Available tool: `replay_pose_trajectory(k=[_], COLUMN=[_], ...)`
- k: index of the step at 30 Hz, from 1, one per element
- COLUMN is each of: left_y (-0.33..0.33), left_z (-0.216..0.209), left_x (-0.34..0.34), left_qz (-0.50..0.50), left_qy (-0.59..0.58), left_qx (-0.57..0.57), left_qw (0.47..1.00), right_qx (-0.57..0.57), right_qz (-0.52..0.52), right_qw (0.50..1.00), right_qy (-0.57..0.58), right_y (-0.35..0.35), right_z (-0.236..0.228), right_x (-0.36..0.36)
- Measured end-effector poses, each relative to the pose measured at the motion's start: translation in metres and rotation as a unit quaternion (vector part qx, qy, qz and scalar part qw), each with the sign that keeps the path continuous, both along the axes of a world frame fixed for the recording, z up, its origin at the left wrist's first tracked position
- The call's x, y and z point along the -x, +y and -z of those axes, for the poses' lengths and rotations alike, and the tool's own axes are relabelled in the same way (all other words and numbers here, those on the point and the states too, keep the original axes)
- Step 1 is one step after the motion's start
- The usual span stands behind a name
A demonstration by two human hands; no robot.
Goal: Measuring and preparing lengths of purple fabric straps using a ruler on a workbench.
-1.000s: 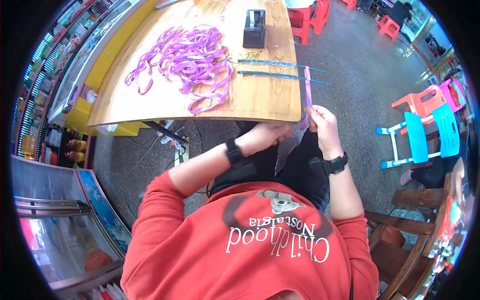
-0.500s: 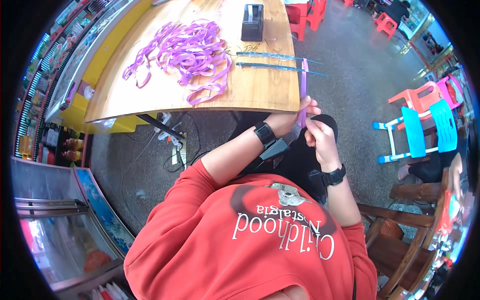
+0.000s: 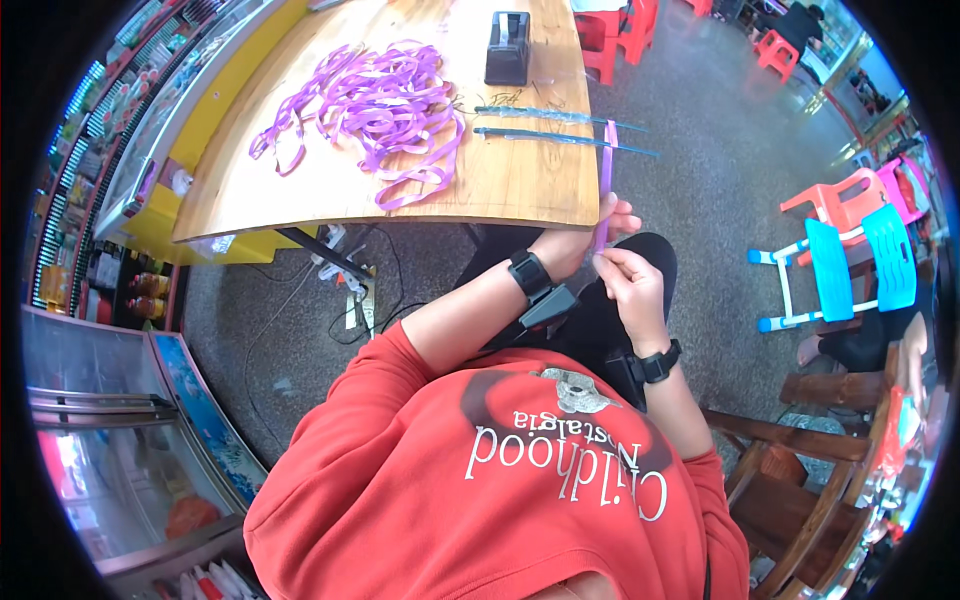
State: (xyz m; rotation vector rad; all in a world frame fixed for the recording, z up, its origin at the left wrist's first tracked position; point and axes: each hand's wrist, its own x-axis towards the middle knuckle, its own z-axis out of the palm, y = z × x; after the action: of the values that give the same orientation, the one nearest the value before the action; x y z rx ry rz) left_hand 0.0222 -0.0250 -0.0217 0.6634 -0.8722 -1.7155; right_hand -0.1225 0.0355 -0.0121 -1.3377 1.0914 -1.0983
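Observation:
A narrow purple ribbon strip runs down past the table's right front corner, its upper end at two thin dark teal sticks. My left hand is closed on the strip just off the corner, thumb against it and fingertips showing on its right side. Lower down, my right hand pinches the strip's lower end between thumb and fingertips. The sticks lie side by side on the table with their tips past its right edge; clear film seems to cover part of the farther one.
A tangled heap of purple ribbon covers the wooden table's middle. Behind the sticks stands a black tape dispenser. Cables trail on the floor below. To the right are a blue folding chair, red stools and a wooden chair.
My right hand has shifted slightly down and left, taking the strip's lower end with it. My left hand stays nearly where it was.

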Motion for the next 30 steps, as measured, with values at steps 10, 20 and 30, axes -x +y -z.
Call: replay_pose_trajectory(k=[10, 20, 30], left_y=[0.015, 0.042, 0.044], left_z=[0.003, -0.021, -0.025], left_x=[-0.003, -0.002, -0.001], left_qz=[-0.040, -0.066, -0.076], left_qy=[0.053, -0.010, -0.030], left_qx=[-0.003, -0.016, -0.019], left_qw=[0.998, 0.998, 0.997], right_qx=[-0.089, -0.074, -0.057], right_qz=[-0.001, 0.006, 0.014], right_qw=[0.984, 0.983, 0.988], right_qy=[-0.153, -0.168, -0.142], right_y=[0.004, 0.004, 0.004], right_z=[0.003, 0.008, 0.008], right_x=[0.005, 0.002, 0.000])
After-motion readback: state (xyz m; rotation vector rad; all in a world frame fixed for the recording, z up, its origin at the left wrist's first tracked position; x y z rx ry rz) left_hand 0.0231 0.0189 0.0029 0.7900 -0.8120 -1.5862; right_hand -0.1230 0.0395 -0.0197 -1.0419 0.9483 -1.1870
